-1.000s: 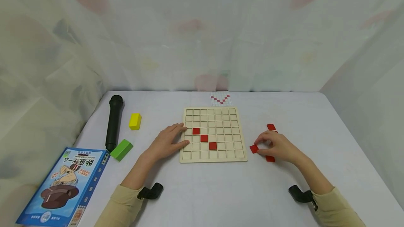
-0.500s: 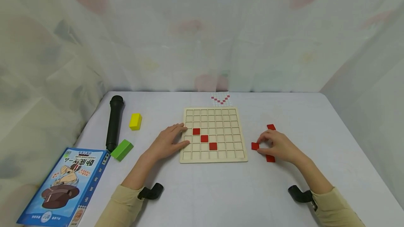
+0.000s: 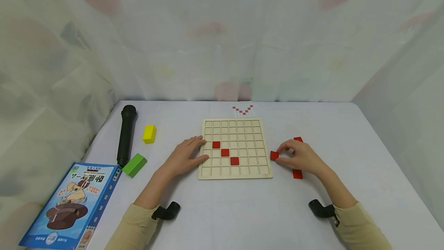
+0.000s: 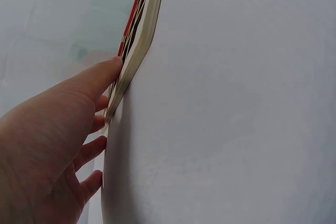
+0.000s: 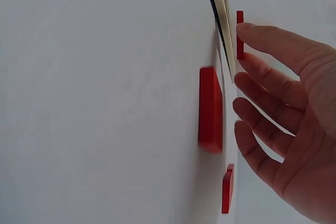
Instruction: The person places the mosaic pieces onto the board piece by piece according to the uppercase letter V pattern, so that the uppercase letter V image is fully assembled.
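Note:
A pale wooden grid board [image 3: 249, 171] lies in the middle of the table, with three red tiles set in a descending diagonal, among them one red square [image 3: 225, 152]. My left hand [image 3: 184, 155] rests on the board's left edge, fingers and thumb fairly straight. Just right of the board, my right hand [image 3: 300, 157] pinches a red square tile [image 3: 274, 155] between thumb and fingertips. The right wrist view shows this tile [image 5: 240, 35] edge-on, raised off the table. Other red tiles lie by the right hand, one at the near side [image 3: 297, 174] and one partly hidden beyond it [image 3: 298, 139].
A small card with a red V pattern [image 3: 244, 109] lies behind the board. On the left are a black microphone [image 3: 126, 136], a yellow block [image 3: 149, 134], a green block [image 3: 135, 165] and a blue game box [image 3: 69, 207].
My right hand has lifted the pinched red tile and moved left with it, close to the board's right edge. The left hand has stayed on the board.

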Demonstrator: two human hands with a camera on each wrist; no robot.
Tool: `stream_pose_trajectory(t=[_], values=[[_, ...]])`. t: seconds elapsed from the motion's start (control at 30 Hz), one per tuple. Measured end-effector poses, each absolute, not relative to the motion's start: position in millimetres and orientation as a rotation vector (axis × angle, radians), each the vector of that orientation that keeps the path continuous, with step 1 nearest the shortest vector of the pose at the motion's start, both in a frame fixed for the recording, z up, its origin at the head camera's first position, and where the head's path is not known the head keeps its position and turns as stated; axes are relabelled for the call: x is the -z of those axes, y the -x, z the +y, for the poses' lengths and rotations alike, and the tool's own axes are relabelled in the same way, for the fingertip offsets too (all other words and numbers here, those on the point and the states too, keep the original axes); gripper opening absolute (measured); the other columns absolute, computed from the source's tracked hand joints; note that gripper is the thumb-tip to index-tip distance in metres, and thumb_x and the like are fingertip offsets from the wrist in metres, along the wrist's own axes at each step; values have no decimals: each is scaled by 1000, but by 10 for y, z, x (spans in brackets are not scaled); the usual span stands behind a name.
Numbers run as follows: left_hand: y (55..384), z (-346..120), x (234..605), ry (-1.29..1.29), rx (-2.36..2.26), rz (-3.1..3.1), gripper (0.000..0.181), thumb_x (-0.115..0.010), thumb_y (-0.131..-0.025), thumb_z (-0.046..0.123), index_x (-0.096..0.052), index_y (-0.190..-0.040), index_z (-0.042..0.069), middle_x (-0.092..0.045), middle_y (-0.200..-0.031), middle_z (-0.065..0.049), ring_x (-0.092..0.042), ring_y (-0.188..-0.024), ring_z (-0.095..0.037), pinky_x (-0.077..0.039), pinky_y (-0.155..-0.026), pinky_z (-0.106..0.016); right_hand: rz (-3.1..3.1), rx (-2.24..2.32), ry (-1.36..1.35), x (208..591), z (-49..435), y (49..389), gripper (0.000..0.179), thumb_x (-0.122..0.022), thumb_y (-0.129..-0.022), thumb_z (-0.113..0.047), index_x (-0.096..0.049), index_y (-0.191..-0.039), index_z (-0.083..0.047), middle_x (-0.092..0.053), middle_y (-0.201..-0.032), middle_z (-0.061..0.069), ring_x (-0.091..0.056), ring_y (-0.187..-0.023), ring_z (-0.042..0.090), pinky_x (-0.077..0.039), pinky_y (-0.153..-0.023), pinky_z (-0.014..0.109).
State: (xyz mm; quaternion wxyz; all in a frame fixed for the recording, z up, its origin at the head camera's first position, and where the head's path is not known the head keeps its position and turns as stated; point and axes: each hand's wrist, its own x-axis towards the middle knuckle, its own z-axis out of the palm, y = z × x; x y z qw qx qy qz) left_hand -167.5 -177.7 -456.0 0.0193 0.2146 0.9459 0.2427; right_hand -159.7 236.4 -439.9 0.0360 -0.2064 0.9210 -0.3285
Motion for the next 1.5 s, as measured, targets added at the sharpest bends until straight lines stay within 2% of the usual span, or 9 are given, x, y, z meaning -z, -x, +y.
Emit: stream_pose_trajectory(t=[0.23,0.43,0.8,1.23,1.5], values=[[1670,-1770,4558,-666,-761,2933,59,-67,-90,45,-54,-137,11,-44,-149,-11,-37,-137,-34,-30,-111,-56,2809,1031,674,4400,2203,1679,22,-82,-81,-24,-70,-98,-19,-65,-101,-6,-56,-98,17,-52,-83,39],[1666,-1773,4555,-647,-758,2924,61,-67,-91,45,-52,-139,11,-43,-150,-10,-36,-139,-32,-26,-114,-52,2778,1065,654,4372,1998,1735,24,-82,-81,-27,-71,-100,-18,-65,-102,-5,-56,-99,18,-52,-84,38],[1674,-1779,4547,-603,-799,2875,68,-66,-91,46,-46,-145,10,-39,-153,-8,-31,-142,-28,-21,-117,-47,2760,1094,693,4340,1513,1851,25,-82,-80,-24,-71,-99,-11,-66,-96,0,-57,-88,20,-50,-77,33],[1661,-1782,4542,-533,-825,2843,76,-68,-89,46,-38,-150,10,-33,-156,-10,-29,-143,-33,-27,-114,-51,2719,1083,695,4294,954,2006,25,-80,-81,-26,-73,-99,-10,-67,-98,2,-58,-91,20,-50,-81,33],[1668,-1793,4567,-555,-834,2842,76,-67,-90,47,-38,-150,10,-33,-156,-11,-29,-143,-33,-21,-116,-52,2687,1110,729,4331,670,2133,23,-80,-82,-26,-72,-98,-12,-67,-96,-1,-59,-91,16,-50,-81,30]])
